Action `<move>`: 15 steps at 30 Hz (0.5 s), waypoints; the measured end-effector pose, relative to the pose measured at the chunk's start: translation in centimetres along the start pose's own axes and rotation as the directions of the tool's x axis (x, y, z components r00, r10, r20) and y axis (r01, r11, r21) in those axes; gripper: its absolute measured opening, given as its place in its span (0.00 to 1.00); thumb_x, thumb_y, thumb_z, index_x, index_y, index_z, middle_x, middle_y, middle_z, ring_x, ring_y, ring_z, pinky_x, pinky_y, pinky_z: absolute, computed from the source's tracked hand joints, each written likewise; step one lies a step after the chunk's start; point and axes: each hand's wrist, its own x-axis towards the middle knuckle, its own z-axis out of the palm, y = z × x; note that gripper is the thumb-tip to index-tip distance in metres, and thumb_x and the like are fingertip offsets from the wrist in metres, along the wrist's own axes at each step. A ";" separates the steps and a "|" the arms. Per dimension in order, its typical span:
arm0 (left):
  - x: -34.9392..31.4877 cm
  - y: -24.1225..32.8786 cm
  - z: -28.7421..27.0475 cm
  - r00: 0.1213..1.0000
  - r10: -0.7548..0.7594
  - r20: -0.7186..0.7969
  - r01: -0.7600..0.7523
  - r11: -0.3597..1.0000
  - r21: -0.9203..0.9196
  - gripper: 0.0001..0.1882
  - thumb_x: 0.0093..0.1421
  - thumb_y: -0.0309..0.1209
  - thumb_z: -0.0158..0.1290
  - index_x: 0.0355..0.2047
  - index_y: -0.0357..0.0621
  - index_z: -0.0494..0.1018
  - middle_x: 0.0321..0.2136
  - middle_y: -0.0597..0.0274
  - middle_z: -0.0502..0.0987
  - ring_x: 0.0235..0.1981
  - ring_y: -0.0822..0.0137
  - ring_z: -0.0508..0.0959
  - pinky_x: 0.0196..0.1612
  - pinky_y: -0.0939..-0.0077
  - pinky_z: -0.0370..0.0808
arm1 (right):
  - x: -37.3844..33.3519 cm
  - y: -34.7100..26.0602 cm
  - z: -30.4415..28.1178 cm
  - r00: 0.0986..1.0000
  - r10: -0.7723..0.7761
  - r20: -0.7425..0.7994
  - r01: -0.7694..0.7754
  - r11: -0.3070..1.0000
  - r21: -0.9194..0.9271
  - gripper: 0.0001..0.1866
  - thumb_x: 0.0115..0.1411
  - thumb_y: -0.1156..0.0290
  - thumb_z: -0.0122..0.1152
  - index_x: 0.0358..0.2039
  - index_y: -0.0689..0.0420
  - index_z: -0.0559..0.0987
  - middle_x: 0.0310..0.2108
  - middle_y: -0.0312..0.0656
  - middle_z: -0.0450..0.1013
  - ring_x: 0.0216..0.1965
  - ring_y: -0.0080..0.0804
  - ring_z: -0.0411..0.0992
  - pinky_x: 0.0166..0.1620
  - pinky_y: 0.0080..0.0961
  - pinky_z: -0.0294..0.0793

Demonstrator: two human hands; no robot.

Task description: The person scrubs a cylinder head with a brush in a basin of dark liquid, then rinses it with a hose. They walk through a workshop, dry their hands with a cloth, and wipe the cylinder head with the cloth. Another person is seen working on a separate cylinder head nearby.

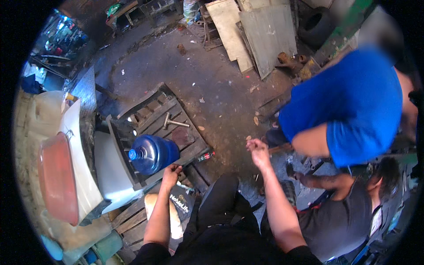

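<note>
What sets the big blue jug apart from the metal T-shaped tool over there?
Colour: the blue jug is see-through blue, while the T-shaped tool is dull silvery metal.
Shape and size: the blue jug is bulky and rounded with a capped neck; the T-shaped tool is slim and much smaller.
Place: the blue jug is close to the left hand; the T-shaped tool lies farther off.
Both rest on the slatted wooden furniture.

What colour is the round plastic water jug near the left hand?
The jug is translucent blue, seen best in the head view.
</note>
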 end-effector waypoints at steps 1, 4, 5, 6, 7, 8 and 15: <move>1.8 1.7 -0.4 0.999 0.045 -0.019 -0.045 0.999 -0.026 0.11 0.61 0.33 0.55 0.36 0.34 0.76 0.26 0.64 0.77 0.27 0.74 0.73 0.32 0.77 0.70 | 0.7 -1.4 1.1 1.000 -0.001 0.027 0.001 1.000 0.001 0.08 0.61 0.71 0.55 0.38 0.61 0.77 0.30 0.36 0.76 0.31 0.22 0.73 0.37 0.21 0.72; 7.8 7.3 -2.0 0.981 0.137 -0.139 -0.154 0.981 -0.120 0.12 0.61 0.33 0.56 0.38 0.34 0.76 0.27 0.65 0.77 0.27 0.74 0.72 0.32 0.78 0.70 | 5.1 -9.6 5.4 0.987 -0.008 0.163 0.014 0.999 -0.039 0.10 0.61 0.70 0.58 0.40 0.60 0.78 0.32 0.38 0.77 0.33 0.22 0.73 0.39 0.22 0.72; 10.1 8.9 -2.6 0.982 0.104 -0.155 -0.138 0.965 -0.225 0.13 0.61 0.34 0.55 0.38 0.34 0.76 0.27 0.65 0.77 0.27 0.74 0.72 0.32 0.78 0.70 | 7.6 -13.2 7.1 0.982 -0.088 0.168 0.102 0.992 -0.079 0.10 0.62 0.69 0.58 0.40 0.61 0.77 0.32 0.37 0.77 0.33 0.21 0.73 0.39 0.21 0.72; 12.7 10.0 -3.2 0.962 0.179 -0.208 -0.240 0.915 -0.323 0.14 0.61 0.34 0.55 0.39 0.34 0.76 0.27 0.65 0.78 0.27 0.74 0.72 0.32 0.78 0.69 | 10.9 -16.8 8.9 0.975 -0.134 0.175 0.151 0.984 -0.090 0.10 0.62 0.70 0.58 0.41 0.61 0.78 0.29 0.33 0.75 0.31 0.17 0.70 0.38 0.19 0.71; 15.6 10.7 -3.8 0.951 0.197 -0.239 -0.276 0.889 -0.365 0.15 0.62 0.35 0.54 0.41 0.34 0.76 0.28 0.64 0.78 0.26 0.73 0.73 0.30 0.78 0.69 | 14.7 -20.0 10.8 0.971 -0.126 0.201 0.147 0.985 -0.091 0.10 0.63 0.70 0.57 0.41 0.61 0.78 0.29 0.34 0.75 0.31 0.17 0.70 0.38 0.18 0.71; 18.8 11.1 -4.3 0.956 0.152 -0.249 -0.229 0.920 -0.319 0.16 0.62 0.36 0.54 0.43 0.34 0.75 0.29 0.63 0.79 0.28 0.73 0.74 0.33 0.79 0.70 | 19.0 -22.7 12.6 0.959 -0.187 0.212 0.202 0.978 -0.053 0.10 0.63 0.69 0.57 0.41 0.61 0.78 0.29 0.34 0.75 0.32 0.17 0.70 0.39 0.18 0.71; 41.9 15.2 -7.6 0.962 -0.104 -0.254 -0.009 0.913 -0.407 0.22 0.60 0.41 0.55 0.45 0.34 0.75 0.39 0.43 0.79 0.43 0.56 0.79 0.46 0.66 0.72 | 51.4 -16.2 12.4 0.920 0.080 0.383 0.027 0.963 -0.267 0.14 0.61 0.64 0.58 0.42 0.62 0.76 0.33 0.40 0.76 0.38 0.29 0.71 0.46 0.29 0.69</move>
